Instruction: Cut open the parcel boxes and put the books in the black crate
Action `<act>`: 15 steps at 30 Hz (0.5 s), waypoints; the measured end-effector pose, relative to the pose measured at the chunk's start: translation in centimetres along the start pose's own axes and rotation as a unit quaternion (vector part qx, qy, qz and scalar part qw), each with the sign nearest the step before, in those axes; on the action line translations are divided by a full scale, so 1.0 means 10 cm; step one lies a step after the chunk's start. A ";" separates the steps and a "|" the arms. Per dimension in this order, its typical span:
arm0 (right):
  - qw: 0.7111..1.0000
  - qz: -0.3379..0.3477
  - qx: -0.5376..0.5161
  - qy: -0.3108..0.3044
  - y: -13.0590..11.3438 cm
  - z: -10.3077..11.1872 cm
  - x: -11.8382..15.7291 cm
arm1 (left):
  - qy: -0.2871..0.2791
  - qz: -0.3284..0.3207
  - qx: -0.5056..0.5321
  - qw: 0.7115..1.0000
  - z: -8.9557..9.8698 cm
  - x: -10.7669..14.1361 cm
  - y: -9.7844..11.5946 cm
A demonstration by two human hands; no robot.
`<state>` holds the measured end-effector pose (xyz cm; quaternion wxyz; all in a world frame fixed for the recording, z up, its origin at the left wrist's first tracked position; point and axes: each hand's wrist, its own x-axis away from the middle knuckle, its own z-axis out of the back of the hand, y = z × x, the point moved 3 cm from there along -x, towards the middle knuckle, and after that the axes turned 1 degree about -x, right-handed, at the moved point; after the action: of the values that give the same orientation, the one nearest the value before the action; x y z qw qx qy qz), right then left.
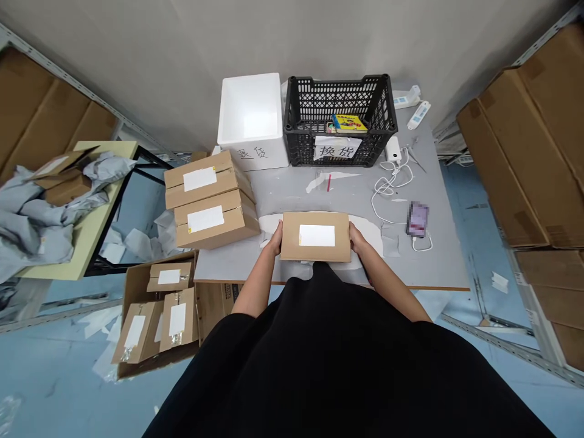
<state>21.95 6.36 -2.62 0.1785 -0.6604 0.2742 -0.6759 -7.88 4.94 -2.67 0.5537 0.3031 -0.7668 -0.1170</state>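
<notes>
As my left hand [275, 238] and right hand [358, 238] clamp, fingers together, the short ends of a flat kraft-cardboard box [314, 237], it rests at the near edge of the grey bench [283, 194].

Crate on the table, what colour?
The plastic crate is black with an open lattice pattern; it shows clearly in the head view.

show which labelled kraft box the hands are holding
The kraft box between the left hand and right hand; the others lie untouched, two on the table beside it, the rest in the open carton.
</notes>
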 end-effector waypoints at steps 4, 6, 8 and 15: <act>0.998 0.002 -0.030 -0.058 -0.07 -0.07 0.06 | 0.004 -0.008 0.017 1.000 -0.03 -0.06 0.04; 0.997 0.012 -0.037 -0.073 -0.09 -0.08 0.10 | 0.005 -0.020 0.022 1.000 -0.07 -0.03 0.06; 0.996 0.029 -0.041 -0.076 -0.11 -0.05 0.14 | 0.009 -0.029 0.020 0.999 -0.11 0.02 0.08; 0.990 0.103 -0.073 -0.069 -0.23 0.08 0.19 | 0.011 -0.110 0.032 0.993 -0.23 0.17 0.27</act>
<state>22.88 6.88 0.25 0.2173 -0.6849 0.3766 -0.5847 -6.98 6.38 0.91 0.5362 0.4041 -0.7258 -0.1494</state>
